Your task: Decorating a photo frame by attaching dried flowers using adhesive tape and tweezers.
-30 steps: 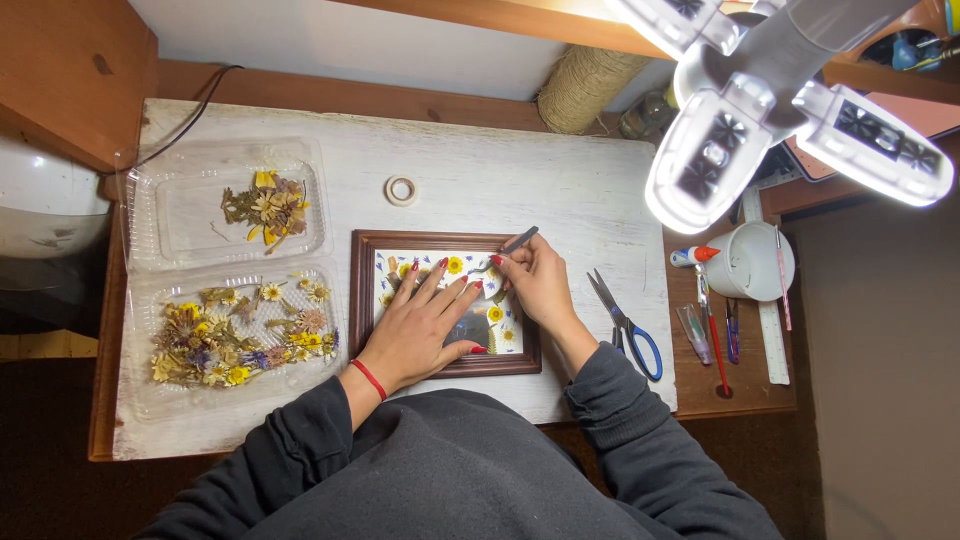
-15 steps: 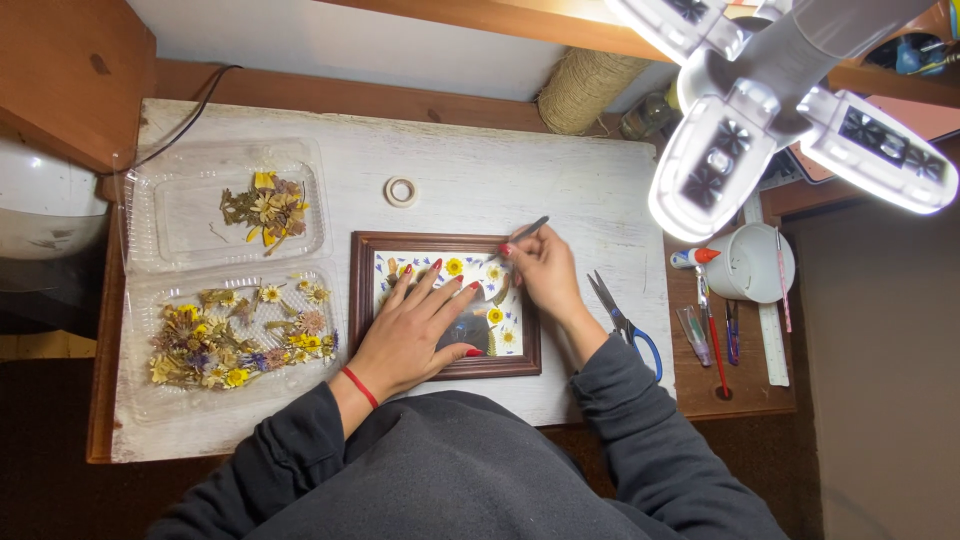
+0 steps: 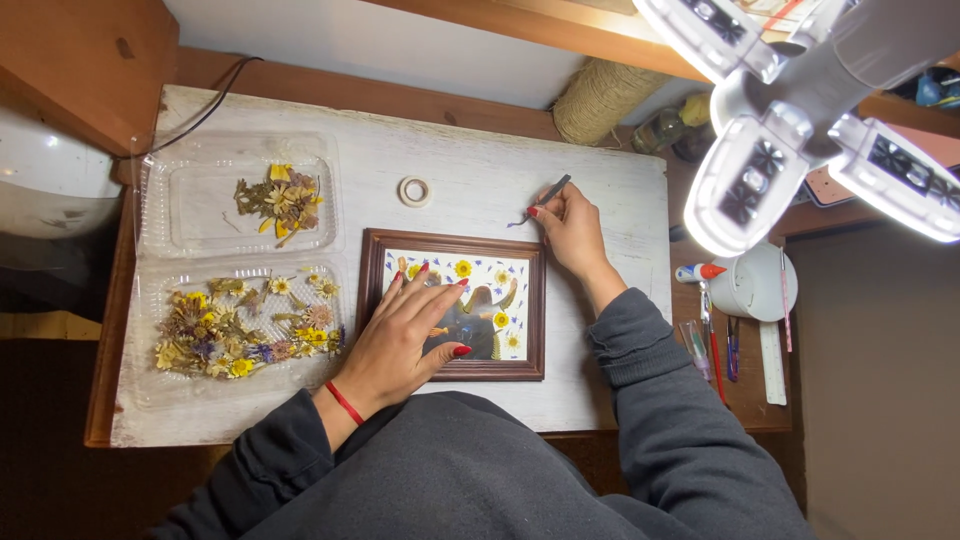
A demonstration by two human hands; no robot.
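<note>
A whitewashed wooden tabletop (image 3: 470, 160) bears a brown picture frame (image 3: 455, 305) of pressed flowers. The left hand (image 3: 405, 335) lies flat on the frame, fingers spread. Just beyond the frame's upper right corner, the right hand (image 3: 570, 225) pinches tweezers (image 3: 545, 198), tips touching the tabletop.

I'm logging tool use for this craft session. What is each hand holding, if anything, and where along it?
The right hand pinches tweezers at mid-length. The left hand holds nothing; it lies flat on the picture frame.
</note>
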